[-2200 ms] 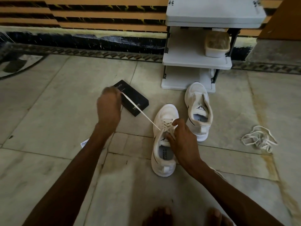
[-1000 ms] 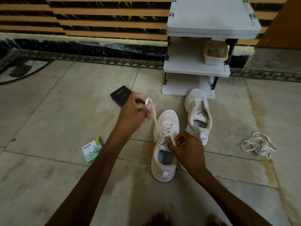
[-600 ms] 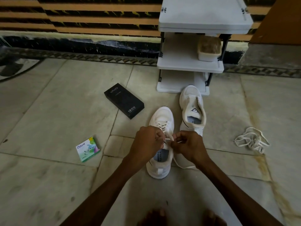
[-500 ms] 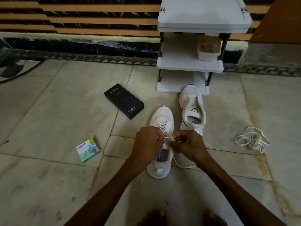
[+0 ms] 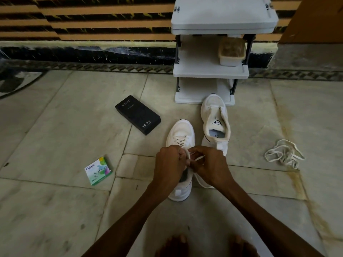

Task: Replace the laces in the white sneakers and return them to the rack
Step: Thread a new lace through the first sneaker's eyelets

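The grey rack (image 5: 209, 71) stands far centre on the tiled floor (image 5: 55, 127), with the unlaced sneaker (image 5: 216, 115) just before its bottom shelf. Left of that and nearer lies the laced sneaker (image 5: 182, 130), under the left hand (image 5: 169, 164) and right hand (image 5: 209, 166), whose fingers (image 5: 197, 152) are clenched, pinching its white lace (image 5: 196, 158). A black box (image 5: 138, 115) lies far left, loose laces (image 5: 284, 154) right, a green packet (image 5: 98, 170) near left.
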`<state>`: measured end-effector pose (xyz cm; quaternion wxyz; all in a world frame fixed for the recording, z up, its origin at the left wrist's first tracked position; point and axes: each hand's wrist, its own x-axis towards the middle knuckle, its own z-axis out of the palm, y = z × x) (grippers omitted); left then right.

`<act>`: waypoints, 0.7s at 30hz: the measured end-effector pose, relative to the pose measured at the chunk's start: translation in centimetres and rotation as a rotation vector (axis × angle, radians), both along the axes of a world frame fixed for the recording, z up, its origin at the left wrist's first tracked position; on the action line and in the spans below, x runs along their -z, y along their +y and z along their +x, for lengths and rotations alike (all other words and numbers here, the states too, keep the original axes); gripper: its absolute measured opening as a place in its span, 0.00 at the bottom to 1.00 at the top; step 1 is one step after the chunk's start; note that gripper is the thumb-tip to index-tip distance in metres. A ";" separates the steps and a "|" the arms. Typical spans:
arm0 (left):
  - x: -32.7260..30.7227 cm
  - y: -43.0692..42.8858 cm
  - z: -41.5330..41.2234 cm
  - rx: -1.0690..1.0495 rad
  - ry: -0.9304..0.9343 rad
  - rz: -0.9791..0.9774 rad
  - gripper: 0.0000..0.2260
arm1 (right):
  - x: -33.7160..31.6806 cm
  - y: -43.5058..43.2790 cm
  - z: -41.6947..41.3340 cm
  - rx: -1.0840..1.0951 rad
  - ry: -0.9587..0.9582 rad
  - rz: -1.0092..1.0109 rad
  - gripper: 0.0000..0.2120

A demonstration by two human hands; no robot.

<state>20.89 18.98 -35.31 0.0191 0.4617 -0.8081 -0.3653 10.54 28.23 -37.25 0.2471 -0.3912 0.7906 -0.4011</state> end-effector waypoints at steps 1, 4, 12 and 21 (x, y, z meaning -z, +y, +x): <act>0.4 0.1 0.0 -0.028 0.002 0.011 0.16 | -0.1 0.0 -0.1 -0.012 0.008 -0.019 0.07; 0.3 0.5 -0.1 -0.120 0.017 0.088 0.20 | 0.0 -0.1 -0.4 0.014 0.018 -0.069 0.05; -0.5 -0.7 -0.3 -0.106 -0.010 0.046 0.16 | 0.4 -1.4 -1.0 0.055 -0.017 -0.119 0.10; -1.5 -1.1 -0.6 0.051 -0.048 -0.063 0.09 | -7.6 -2.3 -3.0 0.451 -0.016 -0.594 0.04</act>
